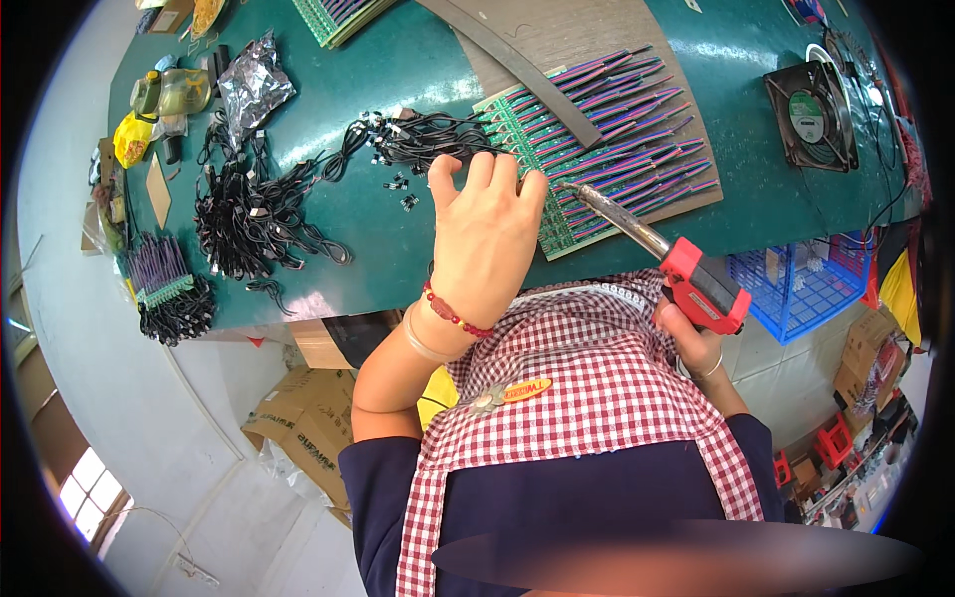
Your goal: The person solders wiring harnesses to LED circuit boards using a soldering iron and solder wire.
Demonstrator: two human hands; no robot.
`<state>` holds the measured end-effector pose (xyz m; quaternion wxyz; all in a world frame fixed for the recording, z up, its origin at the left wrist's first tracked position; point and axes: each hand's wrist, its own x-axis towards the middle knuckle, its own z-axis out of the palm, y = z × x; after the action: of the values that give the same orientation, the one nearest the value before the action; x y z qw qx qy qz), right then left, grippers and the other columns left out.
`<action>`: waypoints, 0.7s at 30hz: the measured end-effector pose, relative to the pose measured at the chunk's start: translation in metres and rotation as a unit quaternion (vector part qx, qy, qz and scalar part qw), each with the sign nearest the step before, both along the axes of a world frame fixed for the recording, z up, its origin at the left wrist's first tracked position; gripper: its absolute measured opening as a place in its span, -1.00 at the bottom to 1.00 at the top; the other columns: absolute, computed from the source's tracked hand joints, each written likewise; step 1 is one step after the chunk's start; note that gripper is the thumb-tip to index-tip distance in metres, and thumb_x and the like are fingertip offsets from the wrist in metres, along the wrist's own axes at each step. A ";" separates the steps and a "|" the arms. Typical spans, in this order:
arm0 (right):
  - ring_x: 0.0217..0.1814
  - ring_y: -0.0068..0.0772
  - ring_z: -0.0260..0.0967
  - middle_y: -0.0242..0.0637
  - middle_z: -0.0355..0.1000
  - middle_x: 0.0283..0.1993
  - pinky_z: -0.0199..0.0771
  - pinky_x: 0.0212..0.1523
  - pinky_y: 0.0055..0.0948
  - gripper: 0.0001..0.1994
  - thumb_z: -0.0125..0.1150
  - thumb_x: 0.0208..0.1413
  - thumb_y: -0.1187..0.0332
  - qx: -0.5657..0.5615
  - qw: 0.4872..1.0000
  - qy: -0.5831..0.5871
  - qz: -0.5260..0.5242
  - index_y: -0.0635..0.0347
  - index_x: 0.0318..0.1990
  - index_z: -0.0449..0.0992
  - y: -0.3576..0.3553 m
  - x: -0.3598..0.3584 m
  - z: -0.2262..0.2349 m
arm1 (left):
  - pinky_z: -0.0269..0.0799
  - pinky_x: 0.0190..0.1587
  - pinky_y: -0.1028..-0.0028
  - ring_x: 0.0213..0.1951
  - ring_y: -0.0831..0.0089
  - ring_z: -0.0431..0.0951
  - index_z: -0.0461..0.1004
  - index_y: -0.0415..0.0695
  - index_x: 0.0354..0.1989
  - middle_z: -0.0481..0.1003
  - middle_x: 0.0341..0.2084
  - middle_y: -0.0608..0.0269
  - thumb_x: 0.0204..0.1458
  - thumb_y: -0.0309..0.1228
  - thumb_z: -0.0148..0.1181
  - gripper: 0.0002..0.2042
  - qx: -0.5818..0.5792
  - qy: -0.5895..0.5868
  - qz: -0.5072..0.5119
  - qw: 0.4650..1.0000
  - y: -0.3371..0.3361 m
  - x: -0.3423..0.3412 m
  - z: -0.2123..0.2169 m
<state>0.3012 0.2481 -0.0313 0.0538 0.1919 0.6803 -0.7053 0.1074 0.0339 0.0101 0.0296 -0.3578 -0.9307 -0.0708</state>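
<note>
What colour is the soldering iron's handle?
The handle is red and black; it shows in the head view.

Around one wired circuit panel, two hands are counted: the left hand by its left edge, the right hand nearer the body. One soldering iron and one grey strip are seen reaching over it. To its right, one square black fan and one blue basket are counted; to its left, one silver bag and one purple-wired bundle.
</note>
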 end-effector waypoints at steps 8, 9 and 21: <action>-0.35 -0.59 0.34 -0.40 0.42 -0.34 0.35 -0.32 -0.53 -0.77 0.23 -0.01 0.54 -0.014 0.999 -0.018 -0.037 0.29 -0.15 0.46 0.002 0.003 -0.002 | 0.11 -0.07 0.27 -0.32 0.37 0.38 0.38 -0.08 -0.48 0.38 -0.55 0.32 -0.06 -0.43 0.18 -0.91 -0.032 -0.034 0.017 0.999 0.006 0.001 0.002; -0.35 -0.59 0.34 -0.40 0.42 -0.34 0.35 -0.32 -0.53 -0.77 0.23 -0.01 0.54 -0.015 0.999 -0.018 -0.038 0.29 -0.15 0.46 0.002 0.002 -0.001 | 0.11 -0.07 0.27 -0.32 0.36 0.38 0.38 -0.08 -0.48 0.38 -0.55 0.32 -0.06 -0.43 0.18 -0.91 -0.017 -0.029 0.010 0.999 0.005 -0.001 0.000; -0.45 -0.57 0.30 -0.35 0.38 -0.43 0.30 -0.40 -0.52 -0.87 0.13 0.07 0.47 0.005 0.999 -0.020 0.029 0.32 -0.24 0.44 0.000 -0.003 0.003 | 0.13 -0.10 0.25 -0.33 0.33 0.38 0.41 -0.08 -0.52 0.41 -0.56 0.35 -0.13 -0.45 0.19 -0.93 0.065 -0.095 -0.012 0.993 -0.004 -0.014 -0.010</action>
<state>0.2985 0.2483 -0.0279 0.0867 0.1862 0.6876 -0.6964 0.0933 0.0301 0.0004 -0.0366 -0.3576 -0.9185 -0.1651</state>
